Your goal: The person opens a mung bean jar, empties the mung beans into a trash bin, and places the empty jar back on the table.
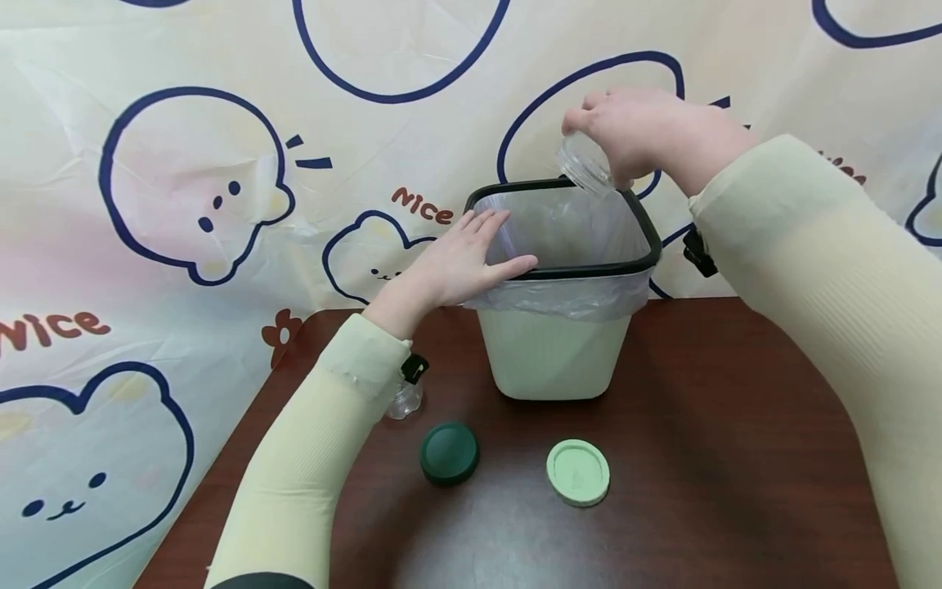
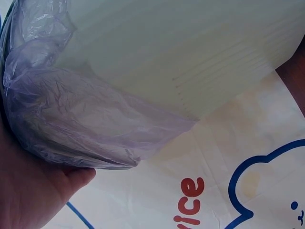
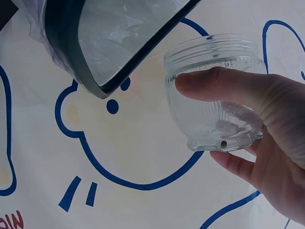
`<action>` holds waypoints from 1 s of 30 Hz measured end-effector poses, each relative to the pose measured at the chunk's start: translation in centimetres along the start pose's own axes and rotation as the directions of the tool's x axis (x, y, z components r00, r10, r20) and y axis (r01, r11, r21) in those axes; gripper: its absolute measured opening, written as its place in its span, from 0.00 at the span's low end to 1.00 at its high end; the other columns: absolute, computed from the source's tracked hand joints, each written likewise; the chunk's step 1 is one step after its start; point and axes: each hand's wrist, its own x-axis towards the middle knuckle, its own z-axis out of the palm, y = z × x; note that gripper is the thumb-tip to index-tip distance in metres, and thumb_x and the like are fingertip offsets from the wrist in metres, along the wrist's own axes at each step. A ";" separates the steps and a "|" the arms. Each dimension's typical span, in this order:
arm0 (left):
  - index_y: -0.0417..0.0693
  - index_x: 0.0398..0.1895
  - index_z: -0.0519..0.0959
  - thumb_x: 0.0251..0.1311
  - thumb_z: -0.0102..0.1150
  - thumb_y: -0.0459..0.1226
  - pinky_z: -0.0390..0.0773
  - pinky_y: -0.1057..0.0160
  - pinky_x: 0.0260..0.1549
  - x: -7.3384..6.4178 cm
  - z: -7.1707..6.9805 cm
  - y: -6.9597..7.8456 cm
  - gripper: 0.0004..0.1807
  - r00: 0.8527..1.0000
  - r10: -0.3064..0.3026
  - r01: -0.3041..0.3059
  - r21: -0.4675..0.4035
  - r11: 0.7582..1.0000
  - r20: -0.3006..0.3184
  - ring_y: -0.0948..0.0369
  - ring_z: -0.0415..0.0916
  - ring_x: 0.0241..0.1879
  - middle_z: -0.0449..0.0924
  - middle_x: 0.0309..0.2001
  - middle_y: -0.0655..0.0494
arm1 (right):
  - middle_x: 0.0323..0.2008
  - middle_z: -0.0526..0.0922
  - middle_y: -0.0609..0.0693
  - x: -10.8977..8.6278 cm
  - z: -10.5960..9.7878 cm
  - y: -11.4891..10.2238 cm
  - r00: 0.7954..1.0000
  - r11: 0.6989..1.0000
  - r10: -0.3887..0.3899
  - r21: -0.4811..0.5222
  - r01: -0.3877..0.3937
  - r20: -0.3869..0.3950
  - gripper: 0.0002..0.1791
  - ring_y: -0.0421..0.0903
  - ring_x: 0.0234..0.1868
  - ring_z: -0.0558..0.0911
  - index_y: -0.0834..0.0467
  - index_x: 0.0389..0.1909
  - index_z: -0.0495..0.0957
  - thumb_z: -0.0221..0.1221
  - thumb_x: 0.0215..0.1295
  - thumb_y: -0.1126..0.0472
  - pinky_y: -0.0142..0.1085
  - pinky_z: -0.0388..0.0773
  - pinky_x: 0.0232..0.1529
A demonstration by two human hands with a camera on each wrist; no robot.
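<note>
My right hand grips a clear glass jar above the back right part of the bin's rim. Seen from the head, the jar tilts with its mouth toward the bin. The right wrist view shows the thumb across the jar, below its ridged neck; something small and pale is near its base. A pale green trash bin stands upright with a dark rim and a translucent liner folded over it. My left hand rests on the rim's left side, its fingers straight and spread.
On the brown table lie a dark green lid and a light green lid. Another clear glass piece stands partly hidden behind my left forearm. A bear-printed cloth hangs behind the bin.
</note>
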 end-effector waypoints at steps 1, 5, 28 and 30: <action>0.50 0.77 0.49 0.61 0.39 0.70 0.42 0.54 0.70 0.0 0.0 0.0 0.50 1.000 0.000 0.000 -0.001 1.000 0.000 0.51 0.40 0.74 0.48 0.76 0.50 | 0.61 0.61 0.72 0.0 0.1 0.0 1.000 1.000 0.001 0.002 -0.001 0.005 0.48 0.71 0.59 0.61 0.63 0.67 0.59 0.71 0.42 0.73 0.66 0.66 0.54; 0.50 0.77 0.49 0.61 0.40 0.70 0.41 0.55 0.70 0.0 0.2 0.1 0.50 1.000 0.001 0.000 -0.006 1.000 0.004 0.51 0.39 0.75 0.48 0.76 0.51 | 0.62 0.61 0.71 -0.1 0.3 0.1 1.000 1.000 0.003 0.009 -0.003 0.019 0.48 0.70 0.59 0.61 0.63 0.67 0.58 0.71 0.43 0.73 0.66 0.66 0.54; 0.50 0.77 0.49 0.61 0.39 0.70 0.45 0.52 0.70 0.2 0.4 0.0 0.49 1.000 -0.002 0.002 -0.004 1.000 0.006 0.50 0.40 0.74 0.49 0.76 0.50 | 0.62 0.61 0.73 -0.1 -0.8 -0.5 0.997 0.991 -0.030 -0.132 0.020 -0.073 0.47 0.72 0.61 0.61 0.65 0.66 0.61 0.70 0.41 0.75 0.64 0.68 0.53; 0.51 0.77 0.49 0.61 0.39 0.70 0.44 0.52 0.70 0.2 0.4 0.0 0.49 1.000 -0.005 0.005 -0.003 1.000 0.005 0.50 0.40 0.74 0.48 0.76 0.50 | 0.62 0.62 0.73 -0.1 -0.8 -0.7 0.997 0.985 -0.038 -0.168 0.027 -0.064 0.46 0.71 0.60 0.62 0.65 0.66 0.61 0.70 0.42 0.75 0.63 0.69 0.53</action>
